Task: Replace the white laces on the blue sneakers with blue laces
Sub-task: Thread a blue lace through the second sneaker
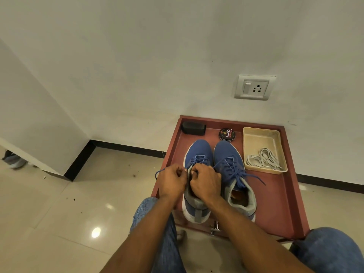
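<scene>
Nearest: knees in jeans (332, 253), forearms reaching forward over tray (279, 196).

Both hands working at collar of left shoe (197, 205), nearest part of tray. Left hand (172, 183) curled closed, pinching one end of blue lace (197, 157); loose tail trails off past tray's left edge. Right hand (205, 182) closed likewise at tongue, fingers tucked in; other lace end presumably inside fist, cannot tell for certain.

Beside it, toward tray centre: right shoe (232, 174), blue lace through all visible eyelets, ends lying loose and untied across collar.

Further back on tray, right side: beige tub (275, 134) holding white laces (264, 159), both apparently out of shoes. Far edge of tray: polish tin (227, 134), black brush (193, 128). Beyond tray: wall, socket (253, 88).

Progress, judged: removal done; both shoes threaded in blue. Left shoe at top eyelets, tightening or tying in hand. Remaining: knot left shoe, then knot right shoe.
</scene>
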